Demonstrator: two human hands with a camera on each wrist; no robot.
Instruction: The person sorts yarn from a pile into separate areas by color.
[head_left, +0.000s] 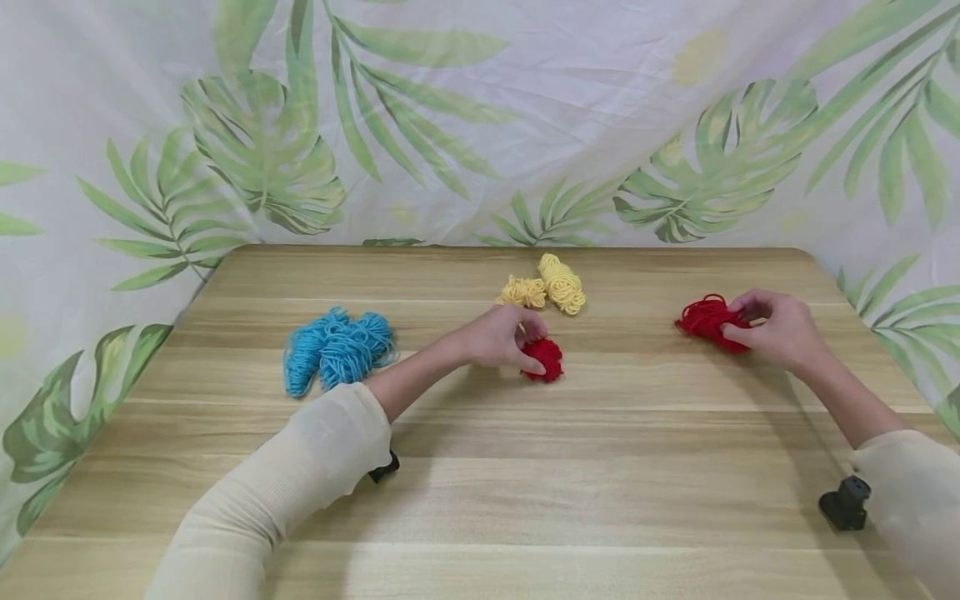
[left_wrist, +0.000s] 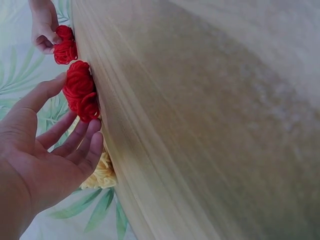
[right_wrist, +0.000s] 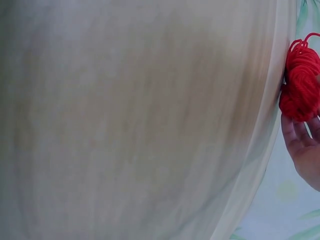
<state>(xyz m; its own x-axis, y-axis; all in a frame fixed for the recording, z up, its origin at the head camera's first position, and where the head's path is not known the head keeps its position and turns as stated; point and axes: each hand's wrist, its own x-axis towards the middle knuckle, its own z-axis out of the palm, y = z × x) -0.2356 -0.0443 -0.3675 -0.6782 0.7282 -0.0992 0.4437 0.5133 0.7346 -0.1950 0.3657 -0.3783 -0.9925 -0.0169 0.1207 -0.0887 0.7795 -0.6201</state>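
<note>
My left hand (head_left: 497, 337) pinches a small red yarn bundle (head_left: 546, 360) near the middle of the table. In the left wrist view, the thumb of this left hand (left_wrist: 47, 155) touches one end of the red bundle (left_wrist: 80, 90), and its fingertips touch the other. At the right, my right hand (head_left: 783, 329) grips a larger red yarn skein (head_left: 703, 320) with loose loops at its far end. The right wrist view catches this skein (right_wrist: 301, 82) at its edge, with fingers of the right hand (right_wrist: 307, 157) beneath it, partly out of frame.
Two yellow yarn bundles (head_left: 564, 285) lie just behind my left hand. Blue yarn skeins (head_left: 348, 346) sit in a pile at the left, beyond my left forearm. A leaf-print cloth (head_left: 450, 125) hangs behind the wooden table (head_left: 562, 500). Small black devices (head_left: 846, 504) show beside both sleeves.
</note>
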